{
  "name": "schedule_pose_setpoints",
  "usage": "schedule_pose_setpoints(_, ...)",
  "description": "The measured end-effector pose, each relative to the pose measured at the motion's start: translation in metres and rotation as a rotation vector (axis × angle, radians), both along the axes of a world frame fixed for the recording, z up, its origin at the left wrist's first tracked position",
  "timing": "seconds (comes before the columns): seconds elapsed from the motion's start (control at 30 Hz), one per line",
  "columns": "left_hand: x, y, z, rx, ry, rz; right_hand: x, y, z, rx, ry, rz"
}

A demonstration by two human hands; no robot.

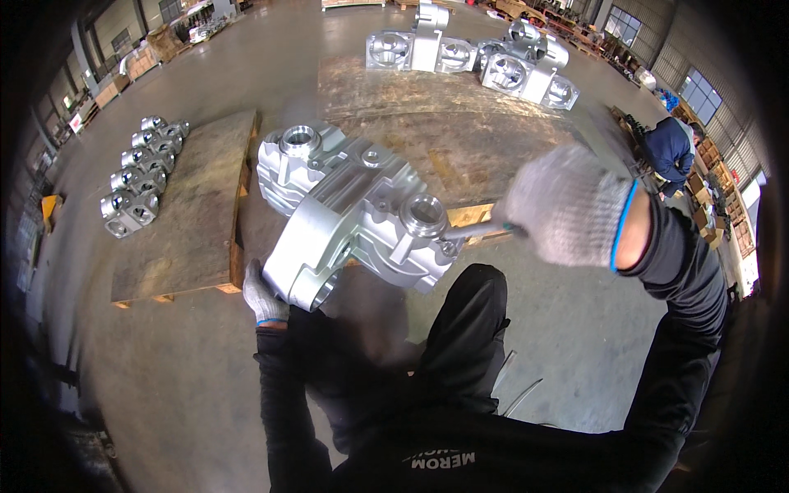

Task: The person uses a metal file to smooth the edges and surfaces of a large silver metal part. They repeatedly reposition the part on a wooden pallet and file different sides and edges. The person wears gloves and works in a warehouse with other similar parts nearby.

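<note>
A large silver machined metal casting with round bored openings lies in front of me, above my knees. My left hand, in a grey knit glove with a blue cuff, grips its lower left edge; part of the fingers is hidden behind the metal. My right hand, gloved the same way and slightly blurred, is closed round a thin grey rod-like tool. That tool's tip meets the casting's right end, just beside a round bore. The handle is hidden in my fist, so its exact kind does not show.
Several smaller silver castings stand in a row on a wooden pallet at left. Larger castings rest at the far side of another wooden platform. Another person in dark blue bends over near crates at far right.
</note>
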State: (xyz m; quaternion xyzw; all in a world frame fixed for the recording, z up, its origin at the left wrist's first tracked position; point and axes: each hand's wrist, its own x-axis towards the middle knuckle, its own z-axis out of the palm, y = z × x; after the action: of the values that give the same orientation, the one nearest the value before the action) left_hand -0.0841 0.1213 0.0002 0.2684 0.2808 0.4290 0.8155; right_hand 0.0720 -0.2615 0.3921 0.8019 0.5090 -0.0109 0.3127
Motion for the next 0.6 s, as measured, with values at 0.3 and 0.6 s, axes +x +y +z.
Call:
schedule_pose_setpoints(0.3, 0.002, -0.003, 0.007, -0.065, 0.027, 0.016, 0.012, -0.005, -0.031, 0.47, 0.022, 0.425)
schedule_pose_setpoints(0.6, 0.001, 0.002, -0.004, -0.035, 0.022, 0.028, 0.003, -0.012, -0.021, 0.203, -0.043, 0.431)
